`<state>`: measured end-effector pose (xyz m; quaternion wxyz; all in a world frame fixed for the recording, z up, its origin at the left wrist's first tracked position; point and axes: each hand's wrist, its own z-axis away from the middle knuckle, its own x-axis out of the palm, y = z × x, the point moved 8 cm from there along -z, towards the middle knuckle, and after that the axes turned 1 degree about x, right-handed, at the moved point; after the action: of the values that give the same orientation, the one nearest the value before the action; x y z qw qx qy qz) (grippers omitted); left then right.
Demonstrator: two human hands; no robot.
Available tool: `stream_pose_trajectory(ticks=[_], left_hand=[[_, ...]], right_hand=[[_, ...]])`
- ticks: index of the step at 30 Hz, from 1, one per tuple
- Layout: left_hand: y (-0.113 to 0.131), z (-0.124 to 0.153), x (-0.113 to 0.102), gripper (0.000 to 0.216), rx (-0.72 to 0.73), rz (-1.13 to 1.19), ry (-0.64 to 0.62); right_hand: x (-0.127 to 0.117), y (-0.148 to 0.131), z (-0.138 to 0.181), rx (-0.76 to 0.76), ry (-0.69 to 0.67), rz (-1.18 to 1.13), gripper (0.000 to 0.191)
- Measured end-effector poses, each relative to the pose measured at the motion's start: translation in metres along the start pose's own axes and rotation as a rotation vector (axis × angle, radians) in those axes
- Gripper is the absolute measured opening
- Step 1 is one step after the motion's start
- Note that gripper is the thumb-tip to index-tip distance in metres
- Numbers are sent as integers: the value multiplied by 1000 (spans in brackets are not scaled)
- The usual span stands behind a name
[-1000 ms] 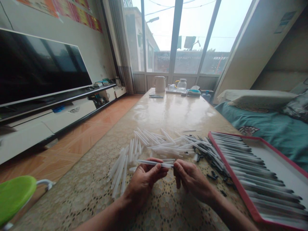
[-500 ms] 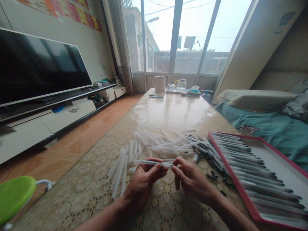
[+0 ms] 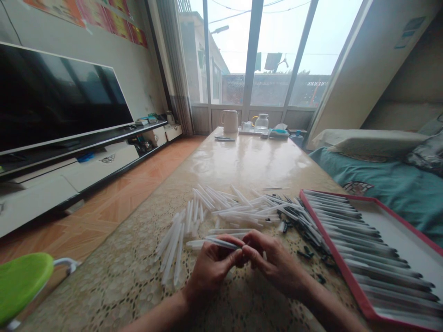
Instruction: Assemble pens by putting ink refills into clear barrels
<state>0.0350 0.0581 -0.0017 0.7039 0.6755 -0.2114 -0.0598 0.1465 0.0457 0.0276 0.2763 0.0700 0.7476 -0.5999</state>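
Observation:
My left hand [image 3: 212, 266] is closed around a clear white pen barrel [image 3: 221, 242] held level above the table [image 3: 242, 161]. My right hand [image 3: 270, 260] pinches the right end of that same barrel, its fingertips touching those of the left. Just beyond my hands lies a loose heap of white pen barrels [image 3: 211, 207]. To the right of it is a pile of thin dark refills and small black caps [image 3: 297, 221]. A red-rimmed tray [image 3: 308, 207] at the right holds rows of assembled pens.
A white jug [image 3: 230, 121], a glass kettle [image 3: 261, 122] and small items stand at the table's far end. A television on a low cabinet [image 3: 58, 101] is at the left, a green stool [image 3: 22, 281] at the near left, a teal-covered bed [image 3: 380, 180] at the right.
My hands have drawn together and come slightly lower; the right hand's fingers now meet the left's at the barrel's end. The barrel sticks out less to the right.

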Motion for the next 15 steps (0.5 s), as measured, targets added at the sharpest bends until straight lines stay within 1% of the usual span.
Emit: stream_pose_trajectory(ticks=[1,3,5,7,9,12,15], left_hand=[[1,0,-3,18,26,-32,28],[7,-2,-15,25,107,-162,122],[21,-2,-23,20,255,-443,186],[32,-2,-22,17,382,-762,163],[35,-3,-16,20,433,-987,98],[30,-5,-10,25,432,-1180,38],[28,-7,-9,30,446,-1323,49]], right_hand=[[0,1,0,-5,-6,-5,22],[-7,7,-1,3,48,1,23],[-17,16,-2,43,140,-22,27],[-28,25,-2,101,236,-62,29],[-34,29,-1,139,300,-62,31],[-38,31,0,161,330,-25,32],[-40,32,1,153,346,100,30]])
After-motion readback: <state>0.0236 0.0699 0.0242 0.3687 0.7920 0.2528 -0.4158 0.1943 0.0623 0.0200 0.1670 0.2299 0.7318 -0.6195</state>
